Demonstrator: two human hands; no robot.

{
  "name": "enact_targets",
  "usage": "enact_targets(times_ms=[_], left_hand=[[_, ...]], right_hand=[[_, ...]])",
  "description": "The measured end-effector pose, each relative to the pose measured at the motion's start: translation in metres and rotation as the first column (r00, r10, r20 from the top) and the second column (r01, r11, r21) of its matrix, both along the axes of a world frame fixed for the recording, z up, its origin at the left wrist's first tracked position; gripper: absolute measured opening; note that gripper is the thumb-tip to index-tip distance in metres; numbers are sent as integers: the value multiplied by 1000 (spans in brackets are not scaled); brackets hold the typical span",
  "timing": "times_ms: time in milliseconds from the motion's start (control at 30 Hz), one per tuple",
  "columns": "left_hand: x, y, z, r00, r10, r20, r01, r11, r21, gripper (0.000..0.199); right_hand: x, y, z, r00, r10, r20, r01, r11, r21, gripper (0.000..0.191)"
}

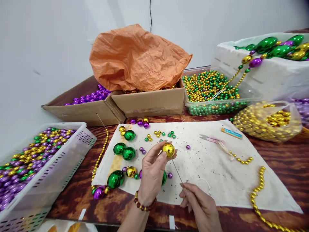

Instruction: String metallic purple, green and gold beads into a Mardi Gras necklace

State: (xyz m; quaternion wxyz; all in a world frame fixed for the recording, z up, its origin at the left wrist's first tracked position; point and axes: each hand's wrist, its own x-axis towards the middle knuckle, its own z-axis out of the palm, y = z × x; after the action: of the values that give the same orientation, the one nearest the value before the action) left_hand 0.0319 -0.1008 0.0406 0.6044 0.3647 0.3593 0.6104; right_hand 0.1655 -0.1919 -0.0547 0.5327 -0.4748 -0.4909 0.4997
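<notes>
My left hand (152, 170), a beaded bracelet (145, 204) on its wrist, holds a large shiny gold bead (168, 149) between thumb and fingers above the white cloth (231, 180). Lower right, my right hand (199, 203) pinches a long thin needle (177, 170). The needle's far end meets the underside of the gold bead; how deep it goes in cannot be seen. A bead strand with a large green bead (115, 179) and a purple bead (99, 192) passes behind my left hand. Pairs of green beads (128, 153) and small loose beads (171, 134) lie on the cloth.
Pink-handled snips (209, 138) and a blue-and-yellow packet (231, 133) lie to the right. Around the cloth stand a white bead basket (72, 158), cardboard boxes (147, 103), a clear bead tub (217, 104), a bag of gold beads (251, 125) and a white foam box (231, 64).
</notes>
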Motion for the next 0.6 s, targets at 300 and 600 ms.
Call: enact_targets(times_ms=[300,600], left_hand=[[3,-13,-5,978,33,-204,-27,999,34,31],[-14,14,-7,599,-40,-800,219,969,115,26]], right_hand=[[-7,9,19,998,-53,-33,52,998,-38,25],[21,16,19,985,-162,-61,154,980,-122,27]])
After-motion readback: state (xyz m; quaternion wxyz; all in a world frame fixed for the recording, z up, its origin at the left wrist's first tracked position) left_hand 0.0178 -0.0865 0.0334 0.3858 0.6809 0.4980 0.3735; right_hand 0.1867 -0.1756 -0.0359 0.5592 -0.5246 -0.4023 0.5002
